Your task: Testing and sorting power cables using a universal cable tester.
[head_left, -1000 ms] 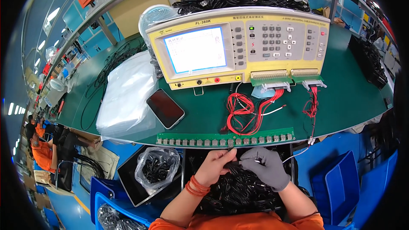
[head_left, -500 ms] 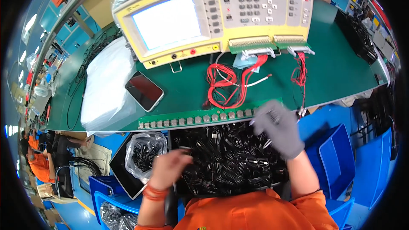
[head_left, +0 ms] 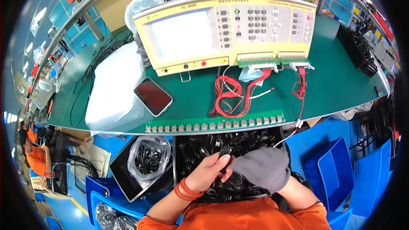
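Note:
My left hand, bare with orange-red bands at its wrist, pinches a small coiled bundle of black cable between thumb and fingers. Against its fingertips comes my right hand in a grey glove, closed, its fingertips mostly hidden. A thin white cable runs from the table edge down into the glove. Both hands are above a black bin heaped with coiled black cables. Past them, a green strip with a row of metal sockets lies along the table's front edge.
A yellow cable tester with a lit screen stands on the green table. Red wires, a phone and white plastic sheets lie before it. A bagged bin is at left, blue bins at right.
My left hand has moved right and now holds a black cable bundle. The gloved right hand has come down and left to meet it, with the white cable stretched to it.

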